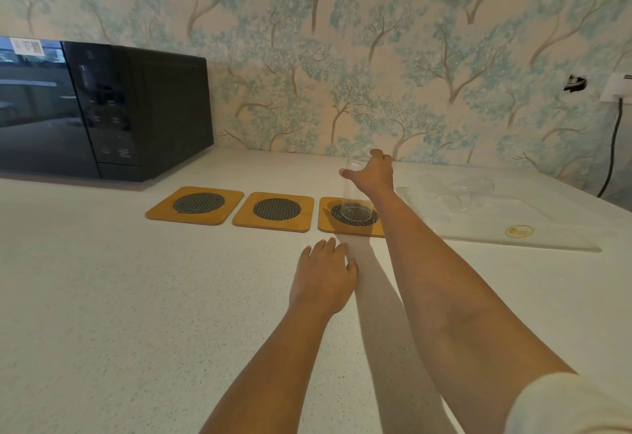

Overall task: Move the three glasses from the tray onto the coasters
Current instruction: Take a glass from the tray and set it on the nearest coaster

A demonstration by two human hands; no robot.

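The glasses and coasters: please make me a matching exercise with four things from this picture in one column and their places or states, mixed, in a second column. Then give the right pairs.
Column 1
1. right hand
2. left hand
3. middle coaster
4. tray

Column 2
A. lies flat on the counter, holding nothing
B. bare, no glass on it
C. grips the rim of an upright glass standing on the right coaster
D. holds clear glasses lying on their sides, at the right of the coasters

Pairs: 1-C, 2-A, 3-B, 4-D
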